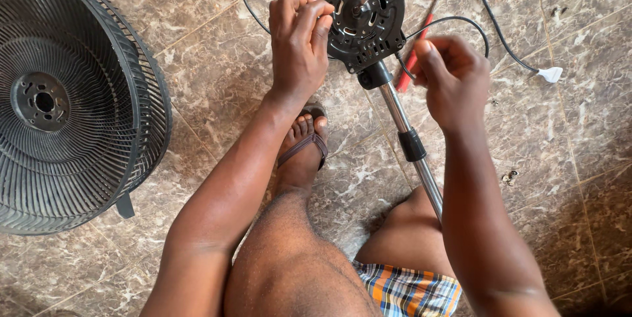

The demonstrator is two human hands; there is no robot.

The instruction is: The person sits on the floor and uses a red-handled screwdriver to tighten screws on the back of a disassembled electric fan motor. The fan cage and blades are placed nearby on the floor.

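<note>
Round black plate [359,11] gripped at left rim by left hand [297,44], fingers [315,15] curled shut on edge. Right hand [454,80] just right of plate, fingers pinched shut on black cable [454,21]. Metal pole [408,139] runs from plate toward knee, plate end pointing away. Fan guard [72,100] on floor, well left of plate.

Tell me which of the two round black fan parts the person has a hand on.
The small perforated black motor plate atop the metal pole: the left hand grips its edge. The big ribbed fan grille lies untouched on the floor, far left.
</note>
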